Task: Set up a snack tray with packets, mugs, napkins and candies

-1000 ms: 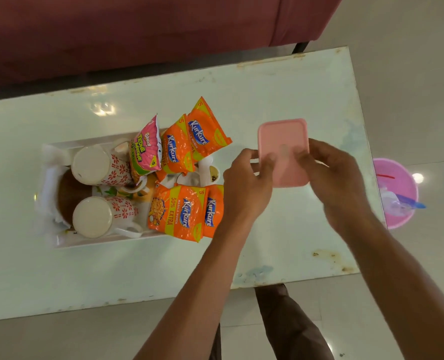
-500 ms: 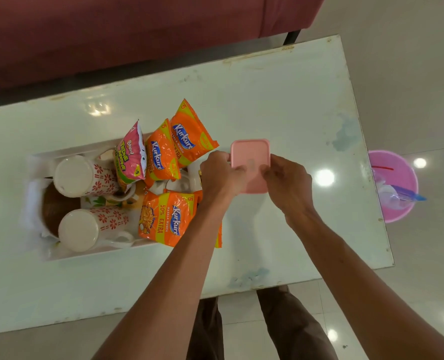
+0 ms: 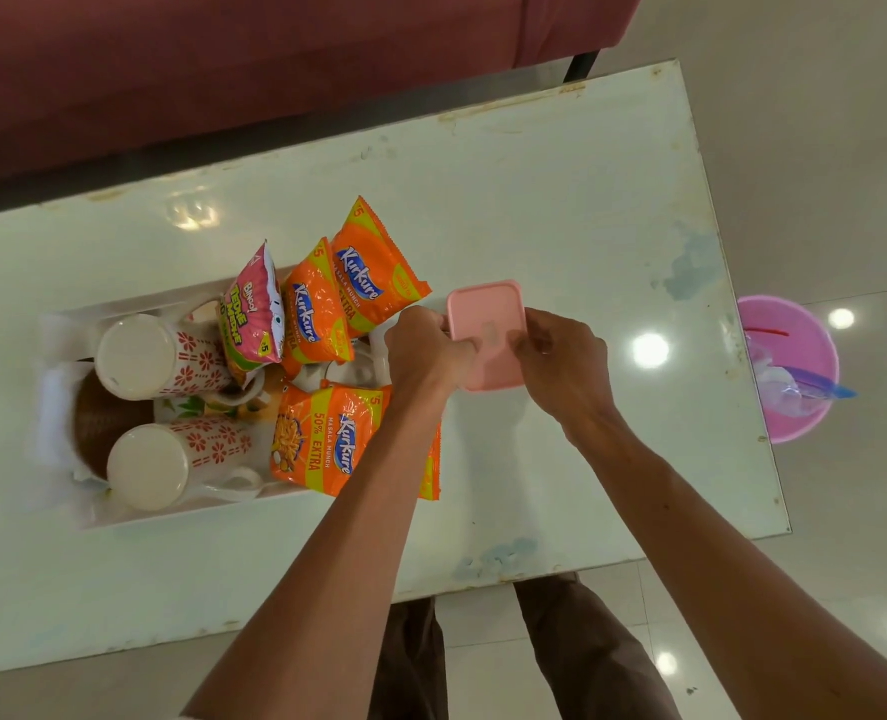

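Fingers (image 3: 465, 350) of the left hand (image 3: 423, 350) curl over the near left edge of a pink box (image 3: 485, 324), clamped on it, while the right hand (image 3: 561, 361) pinches the box's near right corner between thumb and fingertips. Both hands hold the box, lid side up, just beside the right end of the white tray (image 3: 119, 517), above the pale table (image 3: 561, 210); whether its base touches the tabletop cannot be told. Next to the left hand, three orange snack packets stand or lie in the tray: two (image 3: 374, 267) (image 3: 314, 314) leaning against each other at the far side and one (image 3: 322, 439) flat at the near side, partly under the left forearm. A pink packet (image 3: 254, 314) leans left of the far pair. Two white mugs with red flowers (image 3: 155, 356) (image 3: 171, 459) lie on their sides at the tray's left end, on white napkins (image 3: 54, 407) around a brown round thing (image 3: 96, 428). Off the table's right edge stands a pink bucket (image 3: 794, 366) on the floor.
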A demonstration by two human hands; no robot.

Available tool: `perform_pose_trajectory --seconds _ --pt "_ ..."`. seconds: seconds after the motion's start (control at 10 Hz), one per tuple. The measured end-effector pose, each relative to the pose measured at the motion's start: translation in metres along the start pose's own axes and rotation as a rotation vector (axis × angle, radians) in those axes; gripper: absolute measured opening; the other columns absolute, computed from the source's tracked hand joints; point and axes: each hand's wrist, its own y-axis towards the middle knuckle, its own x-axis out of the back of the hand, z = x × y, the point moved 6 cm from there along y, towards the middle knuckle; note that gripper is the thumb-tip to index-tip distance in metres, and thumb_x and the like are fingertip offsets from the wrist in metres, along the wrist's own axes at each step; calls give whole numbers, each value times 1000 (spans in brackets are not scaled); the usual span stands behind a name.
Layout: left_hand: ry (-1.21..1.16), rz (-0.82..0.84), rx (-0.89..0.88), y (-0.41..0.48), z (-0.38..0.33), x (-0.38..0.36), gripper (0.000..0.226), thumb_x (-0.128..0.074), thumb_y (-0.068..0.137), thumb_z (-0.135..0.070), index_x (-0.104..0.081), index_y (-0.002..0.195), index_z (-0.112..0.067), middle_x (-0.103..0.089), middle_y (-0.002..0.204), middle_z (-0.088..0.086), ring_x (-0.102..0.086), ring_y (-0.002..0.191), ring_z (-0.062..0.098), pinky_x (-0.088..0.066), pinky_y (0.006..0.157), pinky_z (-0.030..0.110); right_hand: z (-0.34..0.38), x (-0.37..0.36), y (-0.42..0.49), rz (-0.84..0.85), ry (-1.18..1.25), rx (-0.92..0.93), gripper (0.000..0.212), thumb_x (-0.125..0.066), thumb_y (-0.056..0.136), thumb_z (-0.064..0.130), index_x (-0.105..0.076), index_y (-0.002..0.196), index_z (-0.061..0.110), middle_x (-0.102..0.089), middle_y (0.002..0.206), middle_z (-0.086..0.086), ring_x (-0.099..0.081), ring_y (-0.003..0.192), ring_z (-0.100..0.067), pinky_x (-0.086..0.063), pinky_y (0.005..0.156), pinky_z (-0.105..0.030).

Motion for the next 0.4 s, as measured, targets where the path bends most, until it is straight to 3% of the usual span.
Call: perform_pose_trajectory --seconds 0.1,0.2,0.3,0.4 --pt "-6 -1 -15 -2 -1 4 44 -81 84 -27 -73 119 -3 -77 115 13 -72 101 27 -56 74 32 -3 1 -1 20 36 -24 29 -54 98 24 -66 123 14 -72 115 1 -65 104 -18 -44 72 -16" --pt "-6 -11 -28 -9 1 13 49 -77 88 -22 -65 130 -2 -72 127 14 -69 113 27 -58 89 35 -5 5 -6 -21 35 -5 43 -55 98 29 -54 138 11 -61 135 -1 -59 119 -14 -41 88 -16" --pt "-31 20 -58 -27 4 31 54 -73 90 -22 -59 138 -2 -67 135 14 -64 124 25 -52 101 33 9 11 -23 -39 -5 69 49 -56 98 26 -47 143 10 -53 145 -6 -52 130 -20 -43 107 -35" --pt "-150 28 -142 -60 6 49 45 -70 92 -17 -62 134 -1 -71 130 12 -66 122 20 -49 86 19 22 13 -43 -82 -122 195 51 -58 96 23 -46 143 6 -52 144 -11 -50 130 -27 -37 106 -29"
